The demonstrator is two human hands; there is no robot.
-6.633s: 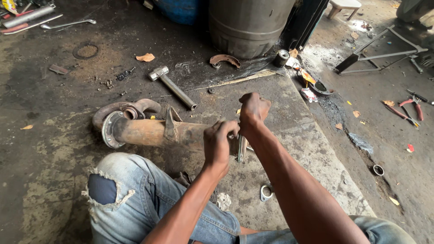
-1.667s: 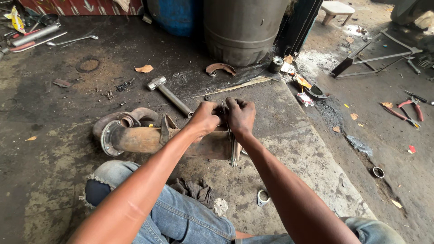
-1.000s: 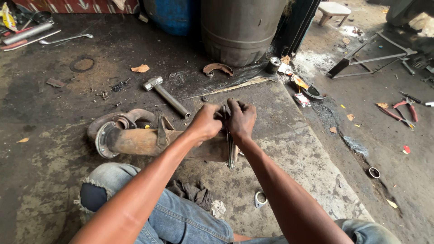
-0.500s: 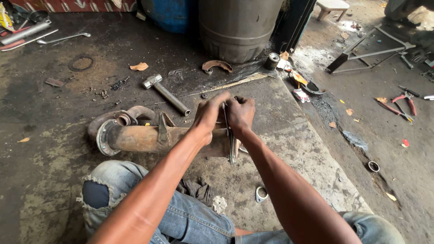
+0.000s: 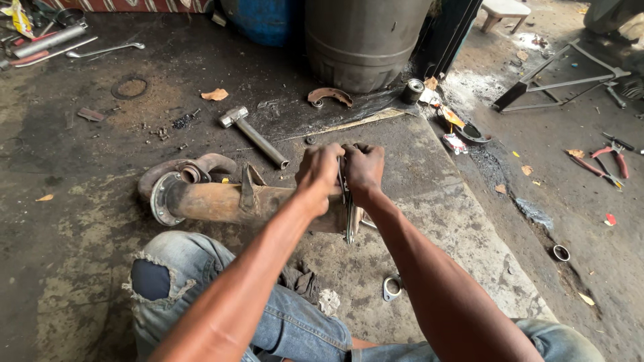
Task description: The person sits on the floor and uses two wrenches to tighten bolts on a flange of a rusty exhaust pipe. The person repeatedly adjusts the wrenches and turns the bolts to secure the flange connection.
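Head view, looking down at a workshop floor: left hand (image 5: 320, 171) curling shut over the near end of a rusty metal pipe (image 5: 228, 202), knuckles up, fingers wrapped tight. Right hand (image 5: 363, 169) closing in a fist just beside it, the two hands almost touching, gripping the thin metal flange plate (image 5: 349, 218) standing on edge at that end of the pipe. Exactly what the fingertips are pinching, hidden behind the knuckles.

Pipe lying on its side on the raised concrete slab (image 5: 429, 201), running left to right in front of the knees in torn blue jeans (image 5: 201, 288). Brown and orange with rust along its length, carrying a round flange (image 5: 158, 199) at its far left end and a welded bracket (image 5: 247, 188) near the middle. A curved pipe section (image 5: 201, 164) sitting right behind it, touching or nearly so.

Lying on the slab near the right forearm, a small oval metal gasket (image 5: 392, 287); next to it, a crumpled grey rag (image 5: 300, 280) against the jeans.

Resting beyond the pipe, a steel hammer (image 5: 251, 134), head pointing away. Further back, a curved brake shoe (image 5: 329, 96) in front of a dark steel drum (image 5: 365, 37), with a blue barrel (image 5: 265, 20) to its left. Red-handled pliers (image 5: 607, 157) lying well apart on the lower floor to the right, near a metal frame (image 5: 557, 74). A spanner (image 5: 104, 50) and a ring (image 5: 129, 87) showing at upper left.
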